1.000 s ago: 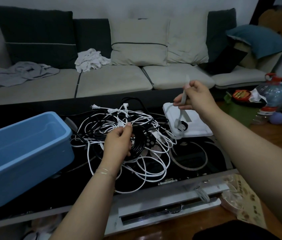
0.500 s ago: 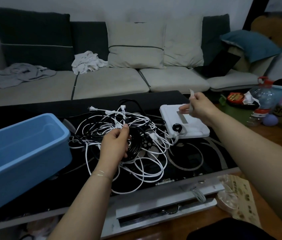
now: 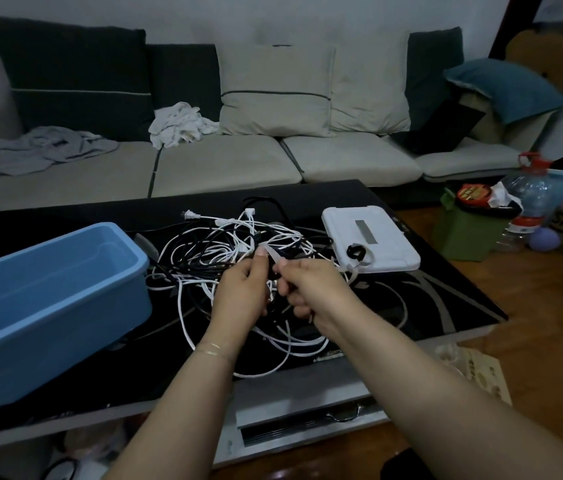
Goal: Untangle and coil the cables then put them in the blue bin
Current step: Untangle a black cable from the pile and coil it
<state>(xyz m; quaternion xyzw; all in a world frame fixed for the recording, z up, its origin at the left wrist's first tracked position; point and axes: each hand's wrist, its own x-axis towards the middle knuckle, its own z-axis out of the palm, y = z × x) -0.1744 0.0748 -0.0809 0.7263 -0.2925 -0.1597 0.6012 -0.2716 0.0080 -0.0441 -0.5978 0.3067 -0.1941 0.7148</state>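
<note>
Cables [image 3: 224, 251]: tangled black-white heap | left hand [image 3: 242, 289], right hand [image 3: 311, 289]: both pinching strands

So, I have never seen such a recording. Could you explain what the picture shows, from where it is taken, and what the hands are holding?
There is no machine here. A person wears a camera on the head, so you look forward and down at their own arms. On the black table lies a tangle of white and black cables, with an empty blue bin to the left and a white lid to the right. Behind is a sofa. The left hand and the right hand meet over the tangle, both closed on a thin pale strip, perhaps a tie.
</note>
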